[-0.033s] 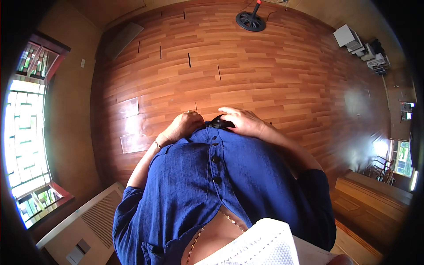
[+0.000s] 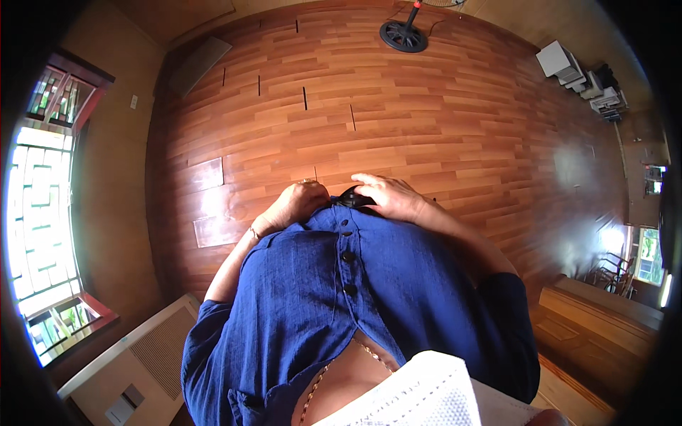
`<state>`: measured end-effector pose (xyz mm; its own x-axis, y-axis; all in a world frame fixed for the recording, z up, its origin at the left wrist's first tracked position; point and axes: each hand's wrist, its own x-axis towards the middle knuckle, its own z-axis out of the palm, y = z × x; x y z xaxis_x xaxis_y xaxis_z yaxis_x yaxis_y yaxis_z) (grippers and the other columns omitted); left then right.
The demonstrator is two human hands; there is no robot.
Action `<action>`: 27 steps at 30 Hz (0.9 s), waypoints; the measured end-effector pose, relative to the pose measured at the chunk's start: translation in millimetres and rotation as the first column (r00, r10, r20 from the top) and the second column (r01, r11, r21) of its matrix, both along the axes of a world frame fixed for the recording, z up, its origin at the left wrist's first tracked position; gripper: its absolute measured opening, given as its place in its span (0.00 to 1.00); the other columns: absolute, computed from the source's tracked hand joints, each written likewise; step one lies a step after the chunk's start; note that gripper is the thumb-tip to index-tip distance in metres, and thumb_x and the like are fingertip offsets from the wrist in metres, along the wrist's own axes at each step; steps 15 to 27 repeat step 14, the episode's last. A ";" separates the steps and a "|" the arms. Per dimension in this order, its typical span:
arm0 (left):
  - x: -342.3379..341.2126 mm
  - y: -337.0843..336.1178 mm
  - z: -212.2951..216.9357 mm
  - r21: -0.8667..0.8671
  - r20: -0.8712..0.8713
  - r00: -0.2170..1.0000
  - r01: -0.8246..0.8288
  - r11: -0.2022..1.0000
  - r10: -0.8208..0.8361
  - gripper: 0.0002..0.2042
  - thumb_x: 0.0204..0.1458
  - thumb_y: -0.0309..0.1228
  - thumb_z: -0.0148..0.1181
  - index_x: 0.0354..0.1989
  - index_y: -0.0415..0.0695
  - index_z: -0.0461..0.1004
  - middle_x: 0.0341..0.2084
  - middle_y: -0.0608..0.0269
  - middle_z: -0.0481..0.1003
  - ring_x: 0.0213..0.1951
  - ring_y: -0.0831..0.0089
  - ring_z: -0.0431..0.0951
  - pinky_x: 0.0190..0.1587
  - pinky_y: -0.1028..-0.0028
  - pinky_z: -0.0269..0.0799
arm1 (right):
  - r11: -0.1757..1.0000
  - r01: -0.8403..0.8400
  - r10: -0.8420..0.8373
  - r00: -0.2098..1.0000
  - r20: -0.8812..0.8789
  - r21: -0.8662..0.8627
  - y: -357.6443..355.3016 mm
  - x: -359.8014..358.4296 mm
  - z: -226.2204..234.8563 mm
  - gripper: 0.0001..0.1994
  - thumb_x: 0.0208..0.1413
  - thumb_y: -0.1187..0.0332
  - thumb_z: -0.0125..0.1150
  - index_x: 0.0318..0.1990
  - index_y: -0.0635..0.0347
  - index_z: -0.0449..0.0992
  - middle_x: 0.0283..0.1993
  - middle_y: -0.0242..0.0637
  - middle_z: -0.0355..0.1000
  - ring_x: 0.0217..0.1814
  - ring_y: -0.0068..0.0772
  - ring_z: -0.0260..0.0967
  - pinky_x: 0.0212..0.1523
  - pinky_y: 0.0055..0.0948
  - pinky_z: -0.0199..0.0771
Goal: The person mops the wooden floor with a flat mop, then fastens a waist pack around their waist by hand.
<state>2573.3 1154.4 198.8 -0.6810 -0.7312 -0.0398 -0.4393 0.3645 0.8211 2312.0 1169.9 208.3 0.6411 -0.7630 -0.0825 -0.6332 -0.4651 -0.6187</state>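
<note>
At my waist, against the front of the blue buttoned shirt, both hands are close together. My left hand is closed, its fingers curled down at the shirt's lower edge. A ring shows on it, but whatever lies inside the fingers is hidden. Between the hands is a shiny black thing, partly covered by shirt and fingers, so its kind does not show. My right hand bends over its right side and grips it, with one finger stretched out toward the left.
Wood-plank floor spreads ahead, with dark gaps between some boards. A fan's round black base stands at the far edge. Stacked boxes line the right wall, wooden furniture is near right, and a beige appliance is near left.
</note>
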 end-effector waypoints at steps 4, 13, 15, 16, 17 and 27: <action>2.8 -3.5 -9.7 -0.075 0.049 0.998 0.031 0.997 -0.027 0.05 0.50 0.28 0.56 0.32 0.41 0.75 0.29 0.53 0.76 0.36 0.56 0.76 0.40 0.65 0.73 | 0.993 -0.116 0.108 0.973 -0.203 -0.026 -7.2 3.7 19.5 0.13 0.51 0.61 0.60 0.40 0.61 0.78 0.53 0.40 0.69 0.55 0.42 0.66 0.56 0.36 0.67; -5.8 -8.4 2.1 0.054 -0.012 0.996 0.090 0.995 -0.089 0.05 0.50 0.27 0.56 0.32 0.40 0.75 0.29 0.54 0.76 0.36 0.58 0.77 0.41 0.66 0.72 | 0.935 -0.330 0.341 0.938 -0.066 0.130 -21.8 -22.1 9.0 0.20 0.45 0.62 0.66 0.46 0.59 0.75 0.55 0.42 0.64 0.58 0.43 0.63 0.57 0.37 0.65; -6.1 -8.9 0.1 0.065 -0.011 0.997 0.080 0.995 -0.079 0.05 0.51 0.27 0.56 0.33 0.40 0.75 0.30 0.54 0.77 0.36 0.58 0.77 0.41 0.66 0.72 | 0.921 -0.325 0.351 0.932 -0.093 0.214 -24.2 -23.9 13.1 0.22 0.44 0.62 0.66 0.49 0.57 0.73 0.57 0.42 0.62 0.60 0.43 0.62 0.59 0.37 0.64; -6.1 -8.9 0.1 0.065 -0.011 0.997 0.080 0.995 -0.079 0.05 0.51 0.27 0.56 0.33 0.40 0.75 0.30 0.54 0.77 0.36 0.58 0.77 0.41 0.66 0.72 | 0.921 -0.325 0.351 0.932 -0.093 0.214 -24.2 -23.9 13.1 0.22 0.44 0.62 0.66 0.49 0.57 0.73 0.57 0.42 0.62 0.60 0.43 0.62 0.59 0.37 0.64; -6.1 -8.9 0.1 0.065 -0.011 0.997 0.080 0.995 -0.079 0.05 0.51 0.27 0.56 0.33 0.40 0.75 0.30 0.54 0.77 0.36 0.58 0.77 0.41 0.66 0.72 | 0.921 -0.325 0.351 0.932 -0.093 0.214 -24.2 -23.9 13.1 0.22 0.44 0.62 0.66 0.49 0.57 0.73 0.57 0.42 0.62 0.60 0.43 0.62 0.59 0.37 0.64; -6.1 -8.9 0.1 0.065 -0.011 0.997 0.080 0.995 -0.079 0.05 0.51 0.27 0.56 0.33 0.40 0.75 0.30 0.54 0.77 0.36 0.58 0.77 0.41 0.66 0.72 | 0.921 -0.325 0.351 0.932 -0.093 0.214 -24.2 -23.9 13.1 0.22 0.44 0.62 0.66 0.49 0.57 0.73 0.57 0.42 0.62 0.60 0.43 0.62 0.59 0.37 0.64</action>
